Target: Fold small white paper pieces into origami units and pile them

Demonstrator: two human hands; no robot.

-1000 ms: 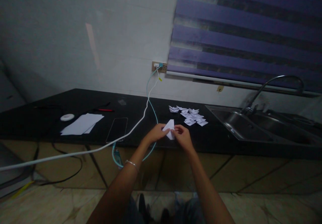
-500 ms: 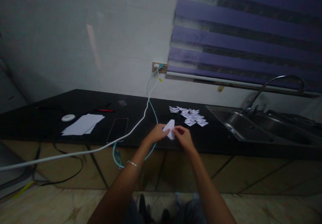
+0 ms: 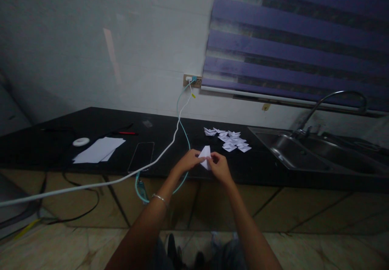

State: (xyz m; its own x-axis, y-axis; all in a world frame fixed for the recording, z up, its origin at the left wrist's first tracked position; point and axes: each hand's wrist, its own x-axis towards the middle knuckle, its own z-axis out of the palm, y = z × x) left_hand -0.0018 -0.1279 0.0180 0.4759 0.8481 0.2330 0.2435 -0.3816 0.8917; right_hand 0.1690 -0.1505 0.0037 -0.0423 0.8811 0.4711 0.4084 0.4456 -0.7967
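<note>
A small folded sheet of white paper [image 3: 205, 152] is held between my two hands, over the front part of the black counter [image 3: 170, 152]. My left hand [image 3: 189, 160] pinches its left side, with the thumb on the near face. On the right edge, my right hand [image 3: 219, 166] grips it with thumb and fingers closed. The fingers hide part of the folds. Just beyond and to the right, several folded white paper boats [image 3: 232, 141] lie bunched together on the counter.
Left on the counter are loose white sheets [image 3: 99, 150], a round white object [image 3: 81, 142], a red pen-like item [image 3: 127, 132] and a dark phone [image 3: 141, 157]. A white cable [image 3: 146, 165] crosses from the wall socket [image 3: 192, 80]. At right stands a steel sink [image 3: 287, 150] with a faucet [image 3: 322, 100].
My right hand has closed in on the paper's right edge, its fingers now wrapped further round. The paper has turned slightly and looks narrower. The boats have stayed put.
</note>
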